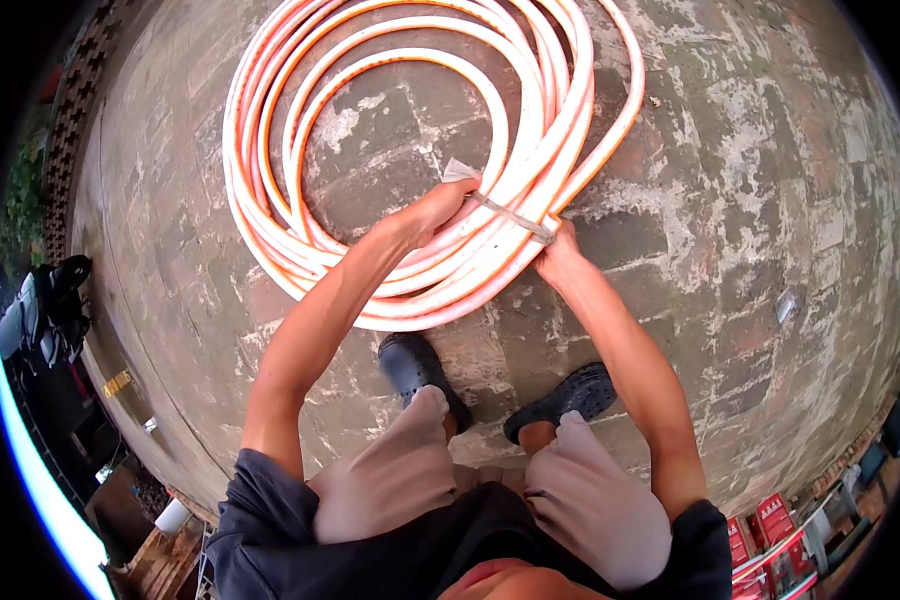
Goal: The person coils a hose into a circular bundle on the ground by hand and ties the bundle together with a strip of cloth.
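Observation:
A large coil of pale hose with orange stripes (400, 320) lies on the ground. A narrow grey strap (510, 214) crosses over the bundled loops at the lower right of the coil. On the inner side of the coil, my left hand (445, 205) is closed at one end of the strap, where a whitish loose end (458, 171) sticks out. My right hand (558, 246) is at the outer edge, closed where the strap goes around the hose; its fingertips are partly hidden by the loops.
My feet in dark clogs (415, 370) stand just below the coil on worn, patchy brick paving (750, 200). A clear crumpled piece (788, 306) lies to the right. A parked scooter (45, 310) is at far left, and red boxes (770, 520) are at lower right.

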{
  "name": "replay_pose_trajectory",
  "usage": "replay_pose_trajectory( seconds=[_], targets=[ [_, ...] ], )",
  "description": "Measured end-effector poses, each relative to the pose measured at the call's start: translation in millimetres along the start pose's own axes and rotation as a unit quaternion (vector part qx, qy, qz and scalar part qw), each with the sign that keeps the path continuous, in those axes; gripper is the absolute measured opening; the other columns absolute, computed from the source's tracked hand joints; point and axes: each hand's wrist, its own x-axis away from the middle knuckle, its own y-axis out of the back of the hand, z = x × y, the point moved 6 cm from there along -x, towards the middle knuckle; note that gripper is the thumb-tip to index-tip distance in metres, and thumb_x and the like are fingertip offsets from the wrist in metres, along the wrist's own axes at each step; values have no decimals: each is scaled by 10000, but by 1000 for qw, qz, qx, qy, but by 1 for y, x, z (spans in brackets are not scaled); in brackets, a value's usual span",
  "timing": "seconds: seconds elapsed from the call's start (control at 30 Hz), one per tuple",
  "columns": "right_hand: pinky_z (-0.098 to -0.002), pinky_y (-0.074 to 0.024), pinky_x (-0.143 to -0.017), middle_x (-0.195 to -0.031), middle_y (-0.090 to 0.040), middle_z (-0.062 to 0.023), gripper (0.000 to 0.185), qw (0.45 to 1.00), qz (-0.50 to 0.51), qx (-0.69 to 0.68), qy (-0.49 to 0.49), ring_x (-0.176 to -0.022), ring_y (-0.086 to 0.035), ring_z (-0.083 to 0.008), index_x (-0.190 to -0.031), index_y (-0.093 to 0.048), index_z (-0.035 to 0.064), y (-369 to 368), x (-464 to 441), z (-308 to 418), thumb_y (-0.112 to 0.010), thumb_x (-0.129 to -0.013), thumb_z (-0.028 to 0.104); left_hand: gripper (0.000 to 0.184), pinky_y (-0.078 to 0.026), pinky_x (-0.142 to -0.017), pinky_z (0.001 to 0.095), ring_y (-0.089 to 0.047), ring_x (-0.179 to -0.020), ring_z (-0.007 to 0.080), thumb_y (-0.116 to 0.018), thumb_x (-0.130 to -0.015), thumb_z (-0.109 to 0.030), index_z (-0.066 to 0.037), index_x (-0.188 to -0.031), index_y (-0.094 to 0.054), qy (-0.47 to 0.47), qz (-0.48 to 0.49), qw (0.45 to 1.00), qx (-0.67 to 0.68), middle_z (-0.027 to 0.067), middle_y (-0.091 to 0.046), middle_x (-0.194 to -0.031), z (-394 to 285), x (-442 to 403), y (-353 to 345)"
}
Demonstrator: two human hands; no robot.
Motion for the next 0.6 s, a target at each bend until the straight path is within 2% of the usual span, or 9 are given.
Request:
replay_pose_trajectory(
  seconds=[0.03, 0.1, 0.13, 0.3, 0.37, 0.5, 0.53, 0.57, 0.6],
  targets=[
    [-401, -657, -951, -1364, -668, -140, 423, 997, -8, 44, 57, -1189, -711, -234, -1494, -501, 14, 4, -5, 4, -481, -1142, 247, 560, -536, -1088, 382, -711, -1185, 222, -370, -1168, -393, 35, -1424, -626, -8, -5, 1000, -17, 191, -713, -1355, -2, 3, -2],
    [-361, -572, -1021, -1360, -668, -130, 416, 979, -50, 139, 138, -1204, -680, -196, -1464, -544, 25, 17, -4, 15, -596, -1058, 100, 547, -505, -1126, 364, -684, -1243, 216, -365, -1174, -369, 38, -1440, -617, -26, 18, 999, -5, 184, -685, -1400, 8, -11, 0],
    [-325, -549, -1027, -1363, -671, -110, 442, 980, -30, 129, 148, -1205, -676, -183, -1468, -542, 14, 18, -1, 17, -633, -1043, 92, 551, -497, -1134, 361, -674, -1260, 214, -366, -1175, -372, 41, -1446, -610, -28, 13, 999, -17, 186, -676, -1415, 13, -16, 1],
    [-349, -572, -989, -1309, -692, -94, 350, 974, -34, 147, 171, -1156, -694, -196, -1385, -573, 0, 18, 5, 16, -630, -1053, 97, 549, -480, -1149, 361, -652, -1293, 191, -370, -1175, -381, 30, -1468, -588, -15, -13, 998, -57, 167, -653, -1453, 16, -22, 5],
    [-351, -579, -988, -1311, -691, -101, 349, 990, -42, 48, 125, -1153, -699, -204, -1381, -573, 6, 16, 8, 12, -643, -1063, 130, 543, -498, -1136, 369, -667, -1273, 195, -371, -1174, -383, 17, -1469, -591, -11, -15, 998, -63, 163, -659, -1445, 22, -35, 14],
    [-409, -608, -1020, -1367, -673, -107, 386, 999, -31, -35, 11, -1196, -694, -225, -1425, -573, 35, 26, -11, -3, -643, -1079, 190, 506, -565, -1064, 383, -730, -1162, 221, -384, -1164, -354, 2, -1419, -637, 1, 64, 995, 74, 179, -727, -1331, 8, -12, 1],
    [-429, -613, -1034, -1384, -668, -105, 392, 999, -25, -34, -14, -1215, -691, -238, -1444, -573, 46, 27, -17, -4, -615, -1093, 215, 505, -570, -1055, 383, -735, -1146, 221, -387, -1160, -356, -1, -1416, -641, 7, 52, 996, 70, 179, -730, -1323, 4, -9, 0],
    [-480, -601, -1077, -1428, -647, -167, 402, 998, 25, -21, -45, -1261, -679, -285, -1456, -548, 1, 22, -22, -6, -472, -1140, 238, 505, -574, -1045, 383, -740, -1131, 221, -391, -1156, -358, -5, -1413, -644, 13, 40, 997, 66, 179, -734, -1314, 3, -5, 0],
    [-457, -597, -1077, -1435, -649, -147, 417, 996, 57, -5, -70, -1264, -677, -262, -1463, -556, 29, 19, -22, -5, -512, -1130, 275, 499, -575, -1038, 388, -740, -1112, 222, -391, -1149, -358, -8, -1396, -648, 6, 39, 997, 67, 177, -738, -1299, 4, -10, 1]
  ],
)
